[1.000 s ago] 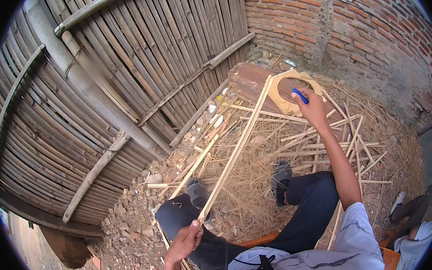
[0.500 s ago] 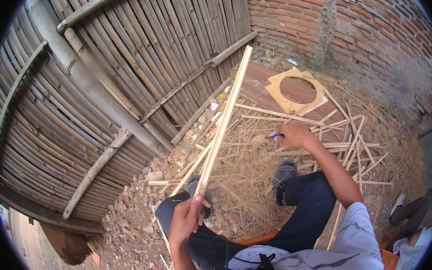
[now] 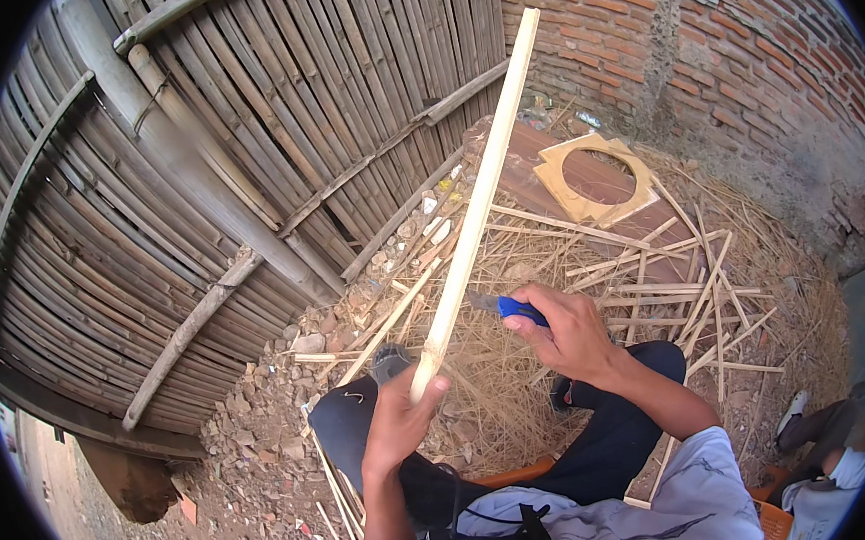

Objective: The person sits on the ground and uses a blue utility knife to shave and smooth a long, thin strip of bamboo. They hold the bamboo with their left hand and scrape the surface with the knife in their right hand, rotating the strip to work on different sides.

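Bamboo fence (image 3: 271, 111), well to the left of both hands, bounds the work area and appears to act as a screen. Nearer in, several loose offcuts (image 3: 335, 484) lie beside the left forearm, seemingly kept within easy reach. The left hand (image 3: 400, 420) is closed around the lower end of a long pale strip (image 3: 478, 202), thumb laid along it; the strip rises from this hand away from the body, tilted to the right, its far end unsupported. Gripping one end presumably leaves nearly the whole length free. Between the hands and beneath them, straw-like shavings (image 3: 491, 386) cover the ground, where light debris can probably fall without obstruction. Just right of the strip, also between the hands, is a blue-handled knife (image 3: 522, 311), its blade directed toward the strip's right edge; whether the two touch cannot be told. The right hand (image 3: 573, 338) grips the handle, with fingers and thumb near its front, a hold that likely favours control of the blade. Beyond this hand, a brown board (image 3: 515, 164) carries a tan panel (image 3: 576, 202) with a round opening, perhaps to keep it off the litter. To the right of the same hand, scattered strips (image 3: 711, 282) lie crossed, apparently set down without sorting. A brick wall (image 3: 770, 76) closes the far right.
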{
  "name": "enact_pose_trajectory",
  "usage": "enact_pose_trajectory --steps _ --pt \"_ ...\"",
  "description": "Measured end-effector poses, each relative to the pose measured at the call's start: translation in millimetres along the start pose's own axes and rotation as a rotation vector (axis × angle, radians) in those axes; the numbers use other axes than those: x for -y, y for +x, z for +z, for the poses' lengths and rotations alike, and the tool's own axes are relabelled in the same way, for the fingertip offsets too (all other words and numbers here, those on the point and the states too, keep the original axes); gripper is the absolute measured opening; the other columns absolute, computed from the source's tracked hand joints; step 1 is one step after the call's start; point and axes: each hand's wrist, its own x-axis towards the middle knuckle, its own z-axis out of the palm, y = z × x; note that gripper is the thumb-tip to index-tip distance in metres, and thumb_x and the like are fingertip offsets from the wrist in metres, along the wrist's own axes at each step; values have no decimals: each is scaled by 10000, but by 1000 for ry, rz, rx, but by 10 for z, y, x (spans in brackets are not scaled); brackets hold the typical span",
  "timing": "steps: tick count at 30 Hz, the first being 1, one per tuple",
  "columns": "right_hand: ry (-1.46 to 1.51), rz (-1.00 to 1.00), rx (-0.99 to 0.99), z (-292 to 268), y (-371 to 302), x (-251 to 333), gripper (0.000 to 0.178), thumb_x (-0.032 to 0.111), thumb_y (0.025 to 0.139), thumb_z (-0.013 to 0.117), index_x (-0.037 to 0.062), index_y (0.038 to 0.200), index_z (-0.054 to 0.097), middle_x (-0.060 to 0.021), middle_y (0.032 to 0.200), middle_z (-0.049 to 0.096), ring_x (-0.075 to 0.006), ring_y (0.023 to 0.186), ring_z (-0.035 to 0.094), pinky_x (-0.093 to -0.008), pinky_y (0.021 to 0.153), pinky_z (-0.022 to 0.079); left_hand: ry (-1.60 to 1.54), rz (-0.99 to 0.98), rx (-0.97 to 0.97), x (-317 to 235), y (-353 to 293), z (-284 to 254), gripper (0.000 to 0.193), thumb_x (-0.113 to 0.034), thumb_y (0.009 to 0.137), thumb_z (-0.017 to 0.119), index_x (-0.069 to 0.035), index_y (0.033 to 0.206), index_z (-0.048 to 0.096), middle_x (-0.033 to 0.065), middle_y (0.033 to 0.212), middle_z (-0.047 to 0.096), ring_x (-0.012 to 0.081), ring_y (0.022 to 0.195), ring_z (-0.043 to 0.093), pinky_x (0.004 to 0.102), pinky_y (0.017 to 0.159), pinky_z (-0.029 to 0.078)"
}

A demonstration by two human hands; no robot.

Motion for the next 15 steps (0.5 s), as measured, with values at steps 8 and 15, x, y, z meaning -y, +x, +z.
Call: enact_pose_trajectory --steps 8,15 --pt "28 -155 -21 282 -136 10 298 310 1009 796 48 1133 724 -126 988 789 -321 782 785 -410 634 606 240 121 -107 -244 -19 242 329 -278 1057 783 33 1156 735 120 718 636 193 624 526 370 626 492" --pt "-8 -173 -59 298 -156 42 280 295 989 816 63 1124 737 -102 954 786 -285 737 778 -385 591 590 331 274 -207 -297 15 424 301 -237 1055 788 53 1094 717 81 655 636 88 576 546 324 542 450"
